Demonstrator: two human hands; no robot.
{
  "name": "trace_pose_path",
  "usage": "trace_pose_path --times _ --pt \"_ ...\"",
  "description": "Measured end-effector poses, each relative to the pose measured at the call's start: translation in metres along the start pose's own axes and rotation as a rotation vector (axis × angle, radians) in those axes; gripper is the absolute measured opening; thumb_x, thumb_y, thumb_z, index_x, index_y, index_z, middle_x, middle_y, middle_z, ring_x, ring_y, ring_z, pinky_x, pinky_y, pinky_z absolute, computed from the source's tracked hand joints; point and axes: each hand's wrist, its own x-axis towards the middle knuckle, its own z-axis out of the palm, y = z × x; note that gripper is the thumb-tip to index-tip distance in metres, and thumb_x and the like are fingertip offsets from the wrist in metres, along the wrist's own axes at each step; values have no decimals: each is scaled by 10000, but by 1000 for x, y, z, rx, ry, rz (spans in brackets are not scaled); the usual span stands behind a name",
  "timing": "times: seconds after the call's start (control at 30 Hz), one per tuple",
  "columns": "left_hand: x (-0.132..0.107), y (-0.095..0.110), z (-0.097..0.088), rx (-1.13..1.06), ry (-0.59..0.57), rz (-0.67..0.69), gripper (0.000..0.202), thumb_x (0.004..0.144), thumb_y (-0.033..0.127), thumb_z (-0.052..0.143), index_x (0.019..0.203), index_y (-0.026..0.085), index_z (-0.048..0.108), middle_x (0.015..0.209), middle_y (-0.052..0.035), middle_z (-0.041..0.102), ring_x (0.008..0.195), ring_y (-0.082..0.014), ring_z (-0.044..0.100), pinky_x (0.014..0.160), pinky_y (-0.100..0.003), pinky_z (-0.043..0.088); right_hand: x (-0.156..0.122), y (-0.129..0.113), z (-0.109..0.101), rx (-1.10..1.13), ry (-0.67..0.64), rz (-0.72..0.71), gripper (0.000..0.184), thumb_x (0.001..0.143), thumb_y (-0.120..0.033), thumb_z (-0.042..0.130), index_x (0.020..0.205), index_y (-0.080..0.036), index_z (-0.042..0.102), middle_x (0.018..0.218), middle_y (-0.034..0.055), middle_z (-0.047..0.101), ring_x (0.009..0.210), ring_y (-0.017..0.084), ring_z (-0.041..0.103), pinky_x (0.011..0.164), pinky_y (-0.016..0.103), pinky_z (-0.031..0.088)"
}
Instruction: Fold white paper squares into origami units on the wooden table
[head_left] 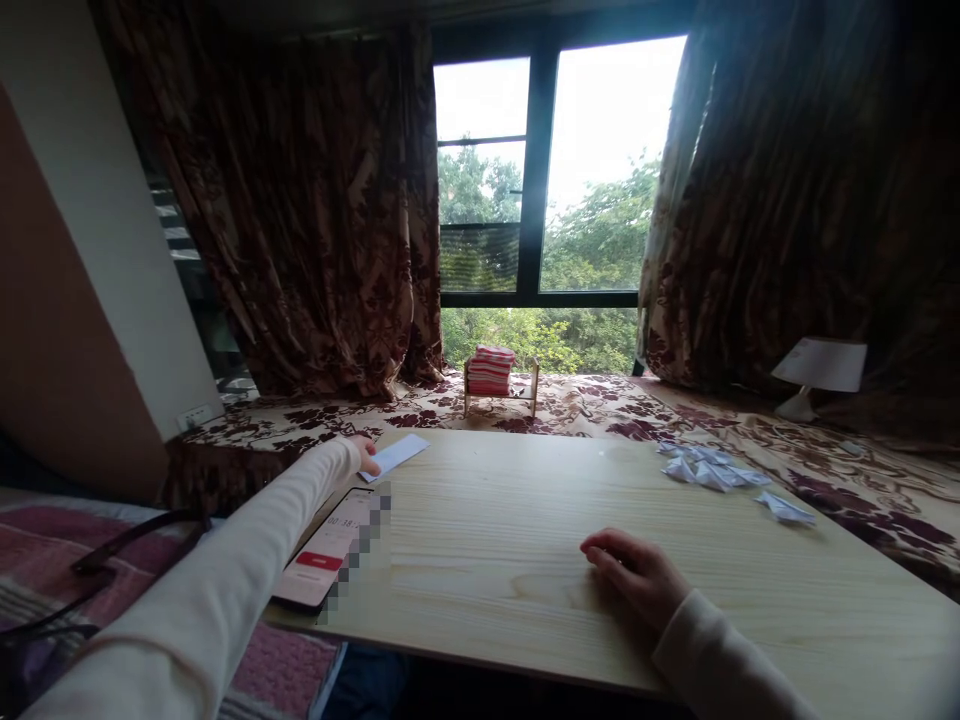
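My left hand (365, 455) reaches far out to the table's back left corner and pinches the near end of a white paper slip (396, 455) lying on the light wooden table (510, 540). My right hand (634, 572) rests palm down on the tabletop near the front, fingers loosely curled, holding nothing. Both arms are in cream sleeves. A phone (326, 548) with a timer and a red button on its screen lies at the table's left edge, below my left forearm.
Several folded white paper pieces (712, 470) lie at the table's back right, one more (784, 508) a little apart. Behind the table, a small wooden rack with red-and-white folded items (491, 372) stands on a patterned cover. A white lamp (819, 370) sits at right. Curtains frame the window.
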Motion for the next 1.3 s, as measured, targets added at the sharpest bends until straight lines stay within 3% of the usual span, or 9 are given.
trace_pose_path --times 0.3,0.6,1.03,1.3 --pt "24 -14 4 246 -220 -16 311 821 303 500 1094 155 498 1099 -69 530 932 -194 545 769 -388 469 1 -3 -1 -81 -14 -26 272 769 -386 466 739 -170 627 656 27 602 592 153 536 564 258 429" --pt "24 -16 8 346 -206 13 310 820 303 500 1095 160 499 1106 -68 526 939 -196 543 772 -386 468 1 -7 -2 -111 -31 -20 289 775 -383 439 744 -158 617 689 44 612 644 170 554 601 271 434" --pt "19 -16 0 211 -214 -13 314 820 309 498 1090 148 502 1093 -65 533 922 -199 548 760 -385 473 0 -6 -2 -108 -18 -17 271 769 -361 448 742 -157 625 668 38 607 607 155 540 576 258 427" --pt "21 -13 1 245 -202 -20 306 820 311 498 1081 152 509 1089 -62 535 927 -199 547 766 -384 471 1 -8 -2 -104 0 -32 268 763 -361 457 729 -162 633 671 39 623 619 159 553 586 261 433"
